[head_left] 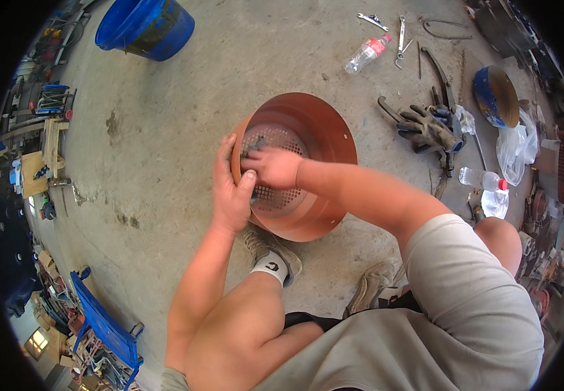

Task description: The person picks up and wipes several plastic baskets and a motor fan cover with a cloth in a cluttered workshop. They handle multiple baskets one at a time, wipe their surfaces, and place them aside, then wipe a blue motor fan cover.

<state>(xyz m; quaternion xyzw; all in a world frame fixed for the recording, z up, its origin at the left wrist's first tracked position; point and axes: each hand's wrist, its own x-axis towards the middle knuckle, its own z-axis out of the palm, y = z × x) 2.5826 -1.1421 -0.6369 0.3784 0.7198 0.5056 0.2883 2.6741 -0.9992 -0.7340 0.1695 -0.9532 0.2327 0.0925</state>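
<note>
Underneath, stained concrete floor point(148, 137); clutter point(34, 173) both sides; left grip point(232, 199) clasps orange drum point(331, 146), right grip point(273, 167) unclear.

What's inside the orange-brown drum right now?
Inside the drum, the right hand reaches in over a perforated plate. The hand covers part of that plate, and whatever lies beneath it can't be seen.

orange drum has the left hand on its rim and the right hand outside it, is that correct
Not quite: the head view shows the right hand inside the orange drum. The left hand is on its rim, as you say.
</note>
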